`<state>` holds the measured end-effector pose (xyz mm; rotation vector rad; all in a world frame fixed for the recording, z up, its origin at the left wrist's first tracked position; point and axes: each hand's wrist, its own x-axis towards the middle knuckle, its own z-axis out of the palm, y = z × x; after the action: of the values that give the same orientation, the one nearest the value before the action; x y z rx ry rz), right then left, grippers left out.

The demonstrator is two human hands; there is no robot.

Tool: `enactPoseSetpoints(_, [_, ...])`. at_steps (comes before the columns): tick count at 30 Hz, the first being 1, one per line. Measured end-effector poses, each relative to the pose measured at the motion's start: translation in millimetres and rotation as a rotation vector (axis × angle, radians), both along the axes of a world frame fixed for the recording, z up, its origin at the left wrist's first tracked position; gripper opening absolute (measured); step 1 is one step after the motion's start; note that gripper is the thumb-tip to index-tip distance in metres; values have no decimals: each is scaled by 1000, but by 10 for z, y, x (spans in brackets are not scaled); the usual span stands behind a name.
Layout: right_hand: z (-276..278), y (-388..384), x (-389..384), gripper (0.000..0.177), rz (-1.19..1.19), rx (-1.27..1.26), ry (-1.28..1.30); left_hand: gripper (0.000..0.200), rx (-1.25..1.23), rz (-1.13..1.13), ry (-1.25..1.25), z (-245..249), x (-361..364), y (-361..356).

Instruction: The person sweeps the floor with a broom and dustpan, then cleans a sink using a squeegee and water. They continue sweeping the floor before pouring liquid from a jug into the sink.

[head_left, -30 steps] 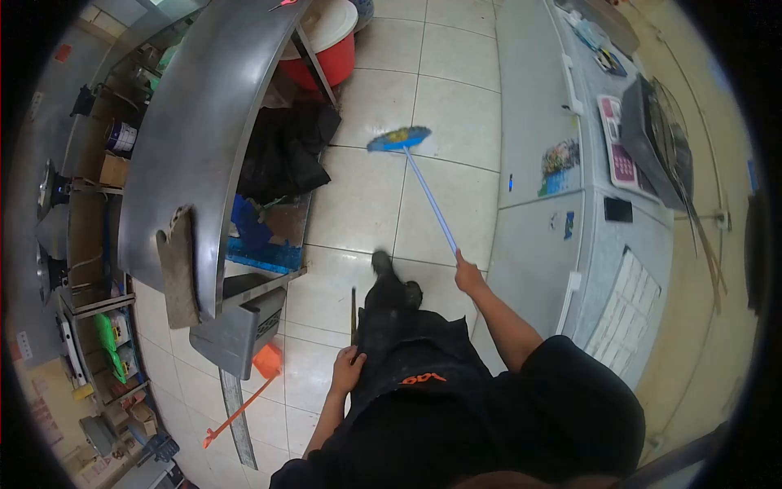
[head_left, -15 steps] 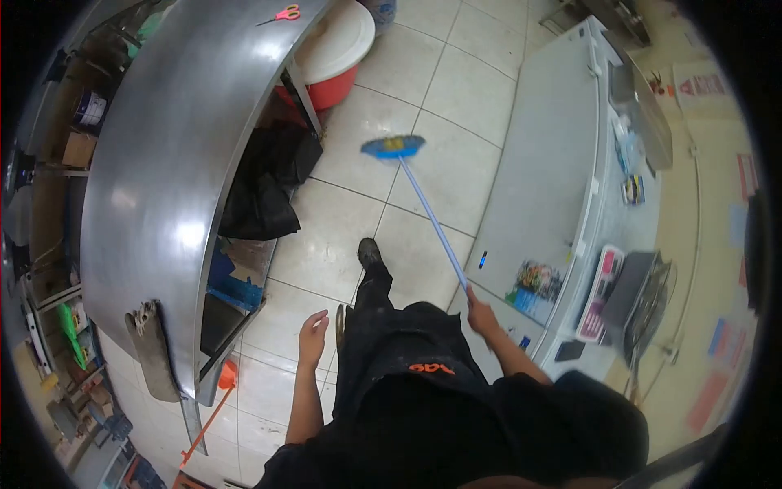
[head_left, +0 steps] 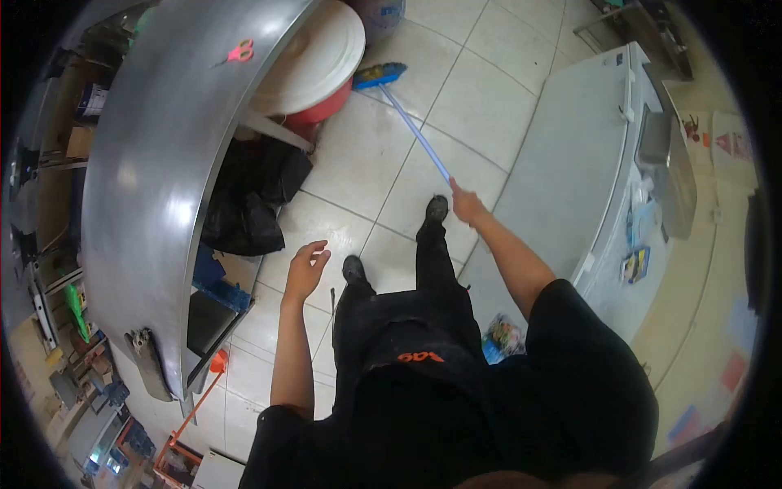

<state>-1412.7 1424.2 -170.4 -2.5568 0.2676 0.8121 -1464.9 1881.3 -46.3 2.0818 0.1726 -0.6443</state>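
Observation:
My right hand (head_left: 467, 205) is wrapped round the upper end of a broom's pale blue handle, reaching forward over the floor. The broom (head_left: 415, 134) slants away to the upper left. Its blue head with dark and yellowish bristles (head_left: 380, 75) lies on the tiles beside a red tub (head_left: 332, 106) with a white lid (head_left: 334, 61). Over the floor to the left, my left hand (head_left: 306, 267) hangs in the air with fingers apart and slightly curled, holding nothing. Black bags (head_left: 248, 196) under the steel table are the nearest things to it.
A long steel table (head_left: 155, 163) runs along the left, with pink scissors (head_left: 241, 50) on top. White chest freezer (head_left: 562, 147) stands along the right. An orange-handled tool (head_left: 199, 401) leans at the lower left. Beyond the tub is a bluish container (head_left: 381, 18).
I have stepped forward. The broom head has moved up and left, close to the red tub, with my right arm stretched farther out. My left hand has risen, still holding nothing.

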Motion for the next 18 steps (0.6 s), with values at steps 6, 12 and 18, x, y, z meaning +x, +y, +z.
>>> enactPoseSetpoints(6, [593, -1485, -1772, 65, 25, -69, 249, 33, 92, 168, 179, 109, -87, -603])
enactPoseSetpoints(12, [1258, -2109, -1250, 58, -25, 22, 330, 81, 55, 86, 885, -72, -276, -1549])
enactPoseSetpoints(18, [723, -2326, 852, 58, -16, 102, 141, 85, 68, -127, 563, 236, 1097, -3011])
